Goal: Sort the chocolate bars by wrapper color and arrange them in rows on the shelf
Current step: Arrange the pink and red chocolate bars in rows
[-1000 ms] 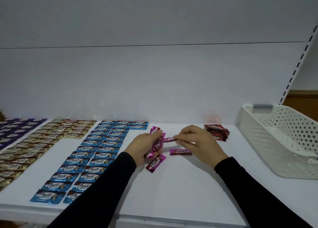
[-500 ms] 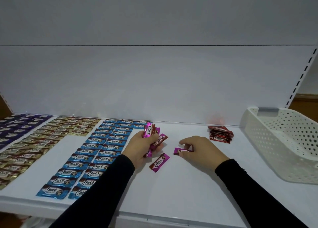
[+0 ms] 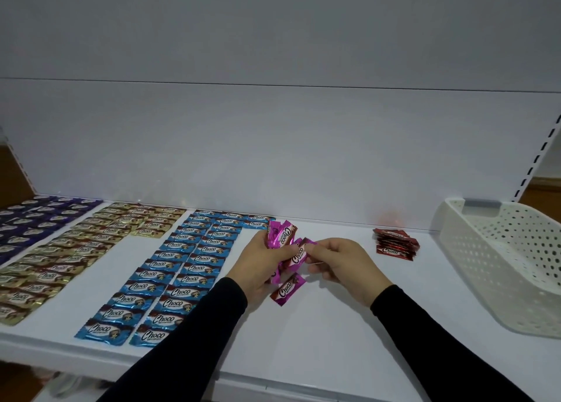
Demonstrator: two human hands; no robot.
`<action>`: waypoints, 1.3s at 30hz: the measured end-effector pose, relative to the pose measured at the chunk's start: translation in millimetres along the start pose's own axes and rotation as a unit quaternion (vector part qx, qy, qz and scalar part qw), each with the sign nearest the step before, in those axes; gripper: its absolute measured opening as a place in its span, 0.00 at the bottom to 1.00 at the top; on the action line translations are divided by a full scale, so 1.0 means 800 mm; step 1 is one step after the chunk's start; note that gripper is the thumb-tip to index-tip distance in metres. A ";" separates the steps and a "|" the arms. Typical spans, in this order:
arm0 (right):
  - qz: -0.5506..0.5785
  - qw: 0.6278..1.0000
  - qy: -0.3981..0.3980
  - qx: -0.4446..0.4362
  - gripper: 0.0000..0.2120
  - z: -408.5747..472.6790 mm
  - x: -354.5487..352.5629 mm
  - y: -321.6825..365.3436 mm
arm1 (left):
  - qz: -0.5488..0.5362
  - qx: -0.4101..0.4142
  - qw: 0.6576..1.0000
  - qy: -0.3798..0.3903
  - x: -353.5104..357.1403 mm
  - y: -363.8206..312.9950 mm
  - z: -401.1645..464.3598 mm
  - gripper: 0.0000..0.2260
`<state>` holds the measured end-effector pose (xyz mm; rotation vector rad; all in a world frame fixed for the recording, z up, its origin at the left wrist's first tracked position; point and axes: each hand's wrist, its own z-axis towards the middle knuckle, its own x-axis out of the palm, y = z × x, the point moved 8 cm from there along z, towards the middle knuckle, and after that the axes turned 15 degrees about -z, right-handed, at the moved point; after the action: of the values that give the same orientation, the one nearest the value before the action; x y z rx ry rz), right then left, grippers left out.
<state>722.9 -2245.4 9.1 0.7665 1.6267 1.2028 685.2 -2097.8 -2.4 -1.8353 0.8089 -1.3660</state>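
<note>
My left hand [image 3: 261,262] grips a bunch of pink-wrapped chocolate bars [image 3: 281,234] above the white shelf [image 3: 318,335]. My right hand [image 3: 340,262] pinches the top end of one pink bar [image 3: 299,254] right beside that bunch. A single pink bar [image 3: 287,289] lies on the shelf just below both hands. Left of them, blue bars [image 3: 182,268] lie in rows, with gold bars [image 3: 82,249] and purple bars [image 3: 36,222] in rows farther left. A small stack of red bars [image 3: 394,243] sits at the back right.
A white perforated plastic basket [image 3: 513,268] stands at the shelf's right end. The shelf's front edge [image 3: 273,385] runs just under my forearms. The white back panel [image 3: 273,146] rises behind everything.
My right hand lifted off the shelf with a pink bar and brought it to the bunch in my left hand. The pink bar that lay under my right hand is gone from the shelf.
</note>
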 end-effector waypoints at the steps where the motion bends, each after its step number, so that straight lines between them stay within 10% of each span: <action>1: -0.013 1.000 -0.003 -0.012 0.10 0.000 0.000 0.000 | 0.011 0.016 1.000 -0.015 -0.006 -0.005 0.002 0.12; 9: -0.461 0.848 0.092 -0.245 0.11 -0.008 0.050 0.017 | -0.080 0.101 0.983 -0.131 -0.044 -0.031 0.023 0.10; 17: -0.459 0.875 -0.051 -0.146 0.07 0.055 -0.009 0.008 | -0.134 0.153 0.961 -0.188 -0.048 -0.031 0.046 0.18; 39: -0.451 0.871 -0.138 -0.141 0.07 0.157 -0.038 -0.001 | -0.119 0.148 0.963 -0.191 -0.061 -0.021 0.073 0.19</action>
<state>851.1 -2226.8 8.5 -0.0552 1.2706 0.5770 730.7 -2038.9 -26.1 -1.9091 0.1765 -1.1438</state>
